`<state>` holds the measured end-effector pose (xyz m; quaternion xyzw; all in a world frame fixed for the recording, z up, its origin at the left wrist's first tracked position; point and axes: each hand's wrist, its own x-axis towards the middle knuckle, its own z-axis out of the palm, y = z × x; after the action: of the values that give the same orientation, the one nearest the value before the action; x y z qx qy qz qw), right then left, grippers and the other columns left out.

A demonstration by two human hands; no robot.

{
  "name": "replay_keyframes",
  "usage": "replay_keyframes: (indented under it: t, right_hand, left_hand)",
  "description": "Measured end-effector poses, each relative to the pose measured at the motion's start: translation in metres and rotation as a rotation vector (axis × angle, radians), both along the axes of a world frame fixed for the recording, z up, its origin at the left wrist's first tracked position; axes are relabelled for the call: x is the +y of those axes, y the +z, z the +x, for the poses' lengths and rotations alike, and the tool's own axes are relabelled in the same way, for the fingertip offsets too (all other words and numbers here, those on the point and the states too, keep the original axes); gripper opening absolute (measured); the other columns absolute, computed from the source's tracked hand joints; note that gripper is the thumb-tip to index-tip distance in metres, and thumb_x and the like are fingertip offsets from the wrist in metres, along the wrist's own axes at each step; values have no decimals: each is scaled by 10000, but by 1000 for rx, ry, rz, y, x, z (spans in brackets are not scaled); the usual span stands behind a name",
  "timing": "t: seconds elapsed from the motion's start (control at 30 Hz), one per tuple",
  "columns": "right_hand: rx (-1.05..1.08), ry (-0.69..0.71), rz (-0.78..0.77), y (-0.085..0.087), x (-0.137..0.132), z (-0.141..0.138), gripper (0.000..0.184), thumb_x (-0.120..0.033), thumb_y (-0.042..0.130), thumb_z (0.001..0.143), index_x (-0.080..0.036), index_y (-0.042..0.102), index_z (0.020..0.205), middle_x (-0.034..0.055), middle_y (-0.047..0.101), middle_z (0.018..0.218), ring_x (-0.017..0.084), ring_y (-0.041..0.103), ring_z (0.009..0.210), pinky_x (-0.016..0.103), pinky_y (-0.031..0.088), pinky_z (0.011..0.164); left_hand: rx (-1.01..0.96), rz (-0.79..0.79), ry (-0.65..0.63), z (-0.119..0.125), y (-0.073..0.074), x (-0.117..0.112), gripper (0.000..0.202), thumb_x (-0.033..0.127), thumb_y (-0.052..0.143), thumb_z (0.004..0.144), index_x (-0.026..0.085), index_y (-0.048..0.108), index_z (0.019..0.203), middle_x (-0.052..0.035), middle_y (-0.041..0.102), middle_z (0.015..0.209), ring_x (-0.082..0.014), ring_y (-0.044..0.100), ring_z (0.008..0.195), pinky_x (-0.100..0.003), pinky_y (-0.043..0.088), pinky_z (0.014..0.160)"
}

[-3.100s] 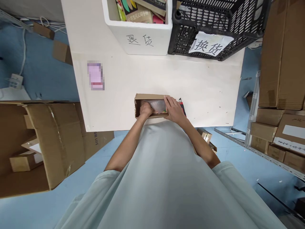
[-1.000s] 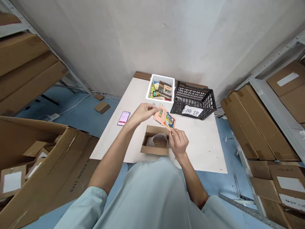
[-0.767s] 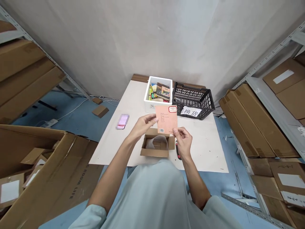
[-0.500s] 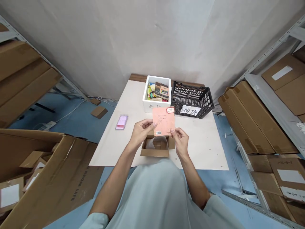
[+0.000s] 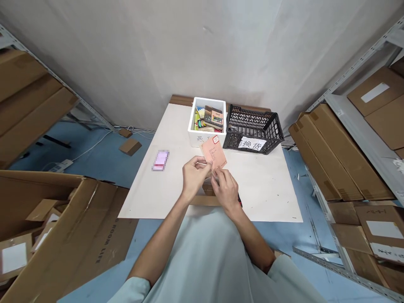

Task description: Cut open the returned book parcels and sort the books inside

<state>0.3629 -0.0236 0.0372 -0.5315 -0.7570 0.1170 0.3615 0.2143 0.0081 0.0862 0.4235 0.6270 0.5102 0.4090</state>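
A thin pink square booklet point(image 5: 213, 152) with printed lines and a red-edged label is held tilted above the table. My left hand point(image 5: 195, 176) pinches its lower left edge between thumb and fingers. At the bottom corner, the fingers of my right hand point(image 5: 226, 188) are closed on it, close to my left hand. Beneath both hands is an open small cardboard box point(image 5: 205, 200), mostly covered by them. Beside my right wrist a small black and red thing point(image 5: 240, 200) peeks out, its kind hidden.
A white foam box point(image 5: 206, 137) of books and a black plastic crate point(image 5: 252, 131) with a paper label stand at the table's back. A blurred pink patch point(image 5: 160, 160) lies left on the white table point(image 5: 268, 189). Large cartons point(image 5: 104, 219) and shelves flank it.
The booklet has turned from upright to tilted and come slightly lower. My right hand has moved left along it, nearer my left hand. The black and red thing now shows.
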Motion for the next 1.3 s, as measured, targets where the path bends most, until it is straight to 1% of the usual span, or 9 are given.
replay_keyframes:
  t: [0.13,0.3,0.37,0.5,0.63,0.8,0.97,1.1,1.3]
  right_hand:
    - [94,-22,-1,-4,2,4,334,-340,517,1173,-243,831,1231,168,823,1153,313,820,1043,465,695,915]
    - [568,-38,-109,11,9,22,279,-498,710,1079,-254,843,1057,72,800,982,230,795,880,372,700,834]
    - [788,-6,-250,18,9,28,349,-585,827,992,-236,839,1008,46,796,943,215,798,831,360,703,813]
    - [1006,34,-492,21,9,35,516,-708,954,824,-223,843,961,33,815,902,210,790,771,374,708,807]
    - [969,77,-565,16,13,38,510,-707,948,810,-224,856,944,46,834,919,215,776,803,363,679,804]
    - [779,62,-427,16,26,41,402,-577,876,905,-211,843,1069,52,832,994,189,717,840,296,591,727]
    - [710,161,-183,31,39,44,150,-395,813,981,-264,814,1055,69,834,1173,229,780,1114,320,648,854]
    - [694,224,-45,38,43,43,57,-347,808,1023,-293,818,1039,74,834,1273,245,792,1244,402,688,1014]
    - [647,264,-59,41,40,42,195,-423,729,1103,-299,847,1197,94,835,1346,252,787,1303,422,679,1085]
  left_hand:
    - [-38,30,-13,8,-3,-6,457,607,862,825,214,761,1037,-81,843,989,-254,831,875,-349,663,796]
    - [-21,143,39,-7,-12,-13,642,588,907,826,206,776,1325,-168,787,1435,-263,806,1107,-356,659,862]
    - [-61,116,60,-18,-18,-14,741,612,939,808,188,758,1388,-190,784,1450,-274,794,1137,-374,659,890]
    - [-265,80,-67,-31,-23,-16,758,683,987,768,162,814,1292,-180,841,1306,-317,785,1210,-406,673,950]
    - [-250,103,-98,-35,-21,-17,658,650,1022,741,171,840,1153,-117,856,1089,-260,788,982,-341,667,756]
    - [-81,258,-122,-40,-13,-17,473,548,980,821,202,810,1095,-56,823,993,-212,775,935,-298,652,754]
    - [189,505,-262,-48,8,-19,121,337,763,1024,232,780,966,-78,854,1101,-260,827,1148,-424,677,1031]
    - [341,660,-276,-52,21,-21,202,185,633,1061,242,753,909,-61,869,1172,-291,795,1346,-521,644,1172]
    - [239,576,-212,-55,14,-22,130,342,724,1078,238,706,1002,-89,877,1180,-291,824,1300,-504,671,1154]
